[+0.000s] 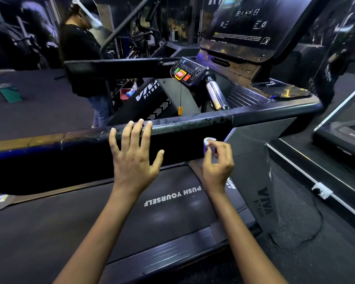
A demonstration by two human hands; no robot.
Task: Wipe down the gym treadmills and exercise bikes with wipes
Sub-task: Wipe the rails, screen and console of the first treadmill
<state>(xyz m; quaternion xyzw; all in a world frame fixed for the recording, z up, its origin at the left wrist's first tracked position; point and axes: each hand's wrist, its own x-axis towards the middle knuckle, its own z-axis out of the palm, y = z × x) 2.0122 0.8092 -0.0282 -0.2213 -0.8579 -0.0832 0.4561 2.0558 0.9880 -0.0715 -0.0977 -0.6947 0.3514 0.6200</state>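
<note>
Hands up at the treadmill rail, wipe in the right one

Belt was right below. Left hand had fingers spread flat on the side rail; right hand was pinching a small balled wipe just beside the rail's lower edge. Further back sat the console, and another person stood beyond it.

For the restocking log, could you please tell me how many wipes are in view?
2: one small wipe pinched in the right hand, and what looks like a wipe pack in the red tub behind the treadmill. Others may be hidden.
</note>
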